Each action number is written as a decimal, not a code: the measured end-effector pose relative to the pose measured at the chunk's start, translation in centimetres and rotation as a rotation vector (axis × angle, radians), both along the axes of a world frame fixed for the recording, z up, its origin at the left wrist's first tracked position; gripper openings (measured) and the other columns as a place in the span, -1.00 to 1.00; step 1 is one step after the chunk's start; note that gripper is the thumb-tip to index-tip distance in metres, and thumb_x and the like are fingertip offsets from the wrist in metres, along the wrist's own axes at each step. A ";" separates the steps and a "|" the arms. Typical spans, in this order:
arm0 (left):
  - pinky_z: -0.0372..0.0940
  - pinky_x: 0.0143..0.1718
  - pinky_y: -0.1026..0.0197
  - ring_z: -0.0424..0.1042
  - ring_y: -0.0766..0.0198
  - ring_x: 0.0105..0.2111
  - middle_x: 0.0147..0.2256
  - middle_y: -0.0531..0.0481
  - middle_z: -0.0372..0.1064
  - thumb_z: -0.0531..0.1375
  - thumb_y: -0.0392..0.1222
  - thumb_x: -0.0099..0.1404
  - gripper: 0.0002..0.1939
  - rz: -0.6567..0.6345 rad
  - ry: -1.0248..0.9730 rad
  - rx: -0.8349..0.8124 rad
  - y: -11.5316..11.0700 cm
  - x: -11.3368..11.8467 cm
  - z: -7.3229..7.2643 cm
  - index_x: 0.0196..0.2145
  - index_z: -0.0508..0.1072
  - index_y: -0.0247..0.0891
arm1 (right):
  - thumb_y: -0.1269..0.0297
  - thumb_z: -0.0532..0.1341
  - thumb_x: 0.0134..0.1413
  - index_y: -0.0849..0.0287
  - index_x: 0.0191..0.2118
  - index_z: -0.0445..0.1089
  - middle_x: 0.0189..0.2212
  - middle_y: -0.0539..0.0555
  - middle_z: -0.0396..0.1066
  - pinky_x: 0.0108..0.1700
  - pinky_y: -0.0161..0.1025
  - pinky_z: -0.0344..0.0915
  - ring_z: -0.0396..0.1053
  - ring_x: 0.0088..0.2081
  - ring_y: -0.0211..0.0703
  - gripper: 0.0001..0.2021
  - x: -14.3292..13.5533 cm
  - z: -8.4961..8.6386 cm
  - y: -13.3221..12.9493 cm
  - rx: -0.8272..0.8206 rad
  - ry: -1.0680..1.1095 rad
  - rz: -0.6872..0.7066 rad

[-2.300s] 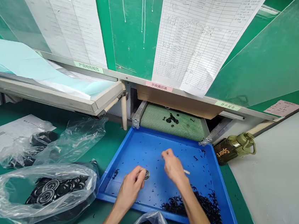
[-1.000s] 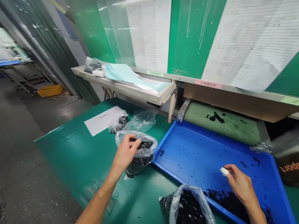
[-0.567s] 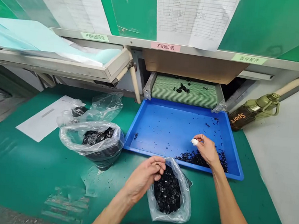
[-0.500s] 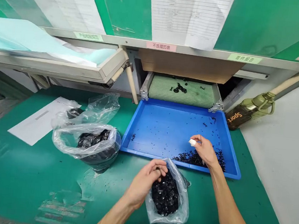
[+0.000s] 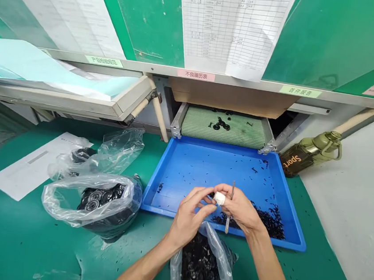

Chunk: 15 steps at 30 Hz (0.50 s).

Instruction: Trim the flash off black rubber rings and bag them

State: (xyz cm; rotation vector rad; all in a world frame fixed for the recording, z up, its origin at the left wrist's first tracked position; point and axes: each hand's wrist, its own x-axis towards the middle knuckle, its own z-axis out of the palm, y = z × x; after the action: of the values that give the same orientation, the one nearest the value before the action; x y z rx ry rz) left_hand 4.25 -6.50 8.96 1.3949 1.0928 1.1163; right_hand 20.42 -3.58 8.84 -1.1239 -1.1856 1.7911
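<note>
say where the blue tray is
In the head view, the blue tray is right of centre, below the green belt, with the Sport bottle near its far right corner.

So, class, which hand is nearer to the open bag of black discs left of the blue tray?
The left hand. It is to the right of the open bag, apart from it; the right hand is farther right, over the blue tray.

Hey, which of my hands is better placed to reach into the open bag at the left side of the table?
Your left hand, I'd say: it is nearer that bag, while your right hand is farther away and holds a thin stick.
</note>
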 end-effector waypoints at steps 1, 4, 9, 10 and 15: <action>0.29 -0.23 0.22 0.37 0.22 -0.25 -0.20 -0.07 0.36 0.19 -0.19 0.18 -0.70 0.005 -0.002 0.020 0.8 0.1 -0.1 -0.10 0.48 -0.11 | 0.12 0.26 -0.05 0.20 -0.29 0.28 -0.56 -0.12 0.19 -0.63 -0.42 -0.22 -0.17 -0.64 -0.47 -0.72 -0.4 0.2 0.2 0.003 0.011 -0.004; 0.28 -0.26 0.22 0.36 0.25 -0.32 -0.30 -0.05 0.39 0.22 -0.16 0.15 -0.82 0.057 -0.078 -0.037 2.5 0.0 -0.6 -0.26 0.55 -0.18 | 0.13 0.24 -0.01 0.17 -0.27 0.24 -0.51 -0.10 0.20 -0.60 -0.45 -0.12 -0.07 -0.60 -0.44 -0.74 -1.1 0.4 0.9 0.059 -0.030 -0.036; 0.30 -0.33 0.25 0.38 0.32 -0.45 -0.46 -0.01 0.42 0.32 -0.16 0.04 -0.74 0.165 -0.442 -0.378 4.2 -1.0 -2.5 -0.29 0.49 -0.31 | 0.23 0.02 0.16 0.07 -0.01 0.21 -0.19 0.03 0.28 -0.50 -0.44 0.11 0.15 -0.46 -0.36 -0.72 -1.0 -0.9 1.8 0.158 -0.158 -0.013; 0.30 -0.31 0.26 0.39 0.33 -0.44 -0.46 0.00 0.42 0.33 -0.18 0.02 -0.73 0.185 -0.513 -0.417 4.5 -1.1 -2.9 -0.29 0.48 -0.31 | 0.27 -0.02 0.17 0.06 0.04 0.19 -0.19 0.04 0.29 -0.49 -0.43 0.13 0.17 -0.46 -0.35 -0.68 -0.9 -1.3 1.9 0.193 -0.203 -0.007; 0.30 -0.27 0.30 0.43 0.35 -0.37 -0.32 -0.05 0.47 0.35 -0.26 -0.01 -0.78 0.186 -0.733 -0.472 5.7 -1.8 -4.2 -0.36 0.47 -0.30 | 0.37 -0.08 0.15 0.04 0.21 0.08 -0.29 0.05 0.40 -0.33 -0.29 0.29 0.33 -0.37 -0.20 -0.51 -1.4 -2.8 2.2 0.501 -0.627 0.020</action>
State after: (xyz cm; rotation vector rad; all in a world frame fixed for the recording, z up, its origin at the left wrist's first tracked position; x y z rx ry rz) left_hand 2.49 -0.77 4.73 0.4502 0.8633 1.2532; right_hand 19.05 -1.40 6.02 -1.3940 -1.8789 1.0606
